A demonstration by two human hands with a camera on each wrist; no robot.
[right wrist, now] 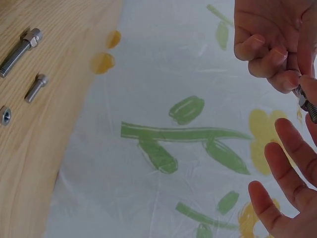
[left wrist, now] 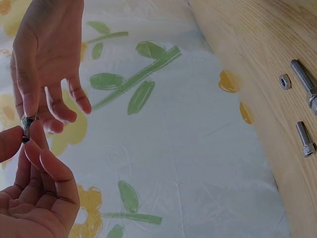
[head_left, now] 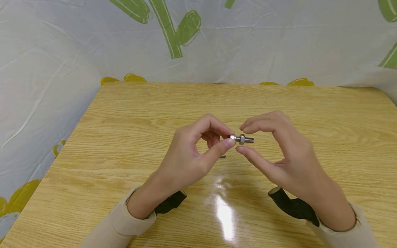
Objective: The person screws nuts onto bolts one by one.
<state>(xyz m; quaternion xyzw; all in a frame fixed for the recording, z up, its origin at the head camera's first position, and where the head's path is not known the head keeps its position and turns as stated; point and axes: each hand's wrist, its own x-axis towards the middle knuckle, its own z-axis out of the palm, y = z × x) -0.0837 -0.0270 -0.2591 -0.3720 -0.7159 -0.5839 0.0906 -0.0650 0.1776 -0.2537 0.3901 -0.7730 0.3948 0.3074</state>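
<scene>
My left hand point(head_left: 192, 151) pinches the head end of a silver bolt point(head_left: 249, 140) between thumb and forefinger, holding it roughly level above the table. A hex nut point(head_left: 242, 139) sits partway along the bolt's thread. My right hand point(head_left: 288, 151) is at the bolt's threaded end, its thumb and forefinger curved on either side of the nut with a gap to it. In the right wrist view the other fingers point(right wrist: 282, 176) of this hand are spread. Part of the bolt point(left wrist: 26, 130) shows between both hands in the left wrist view.
On the wooden table point(head_left: 124, 113) lie a larger bolt point(right wrist: 16, 57) with a nut near its head, a short bolt point(right wrist: 35, 89) and a loose nut point(right wrist: 5, 115). My left hand hides most of them in the head view. A patterned sheet point(head_left: 248, 44) hangs behind the table.
</scene>
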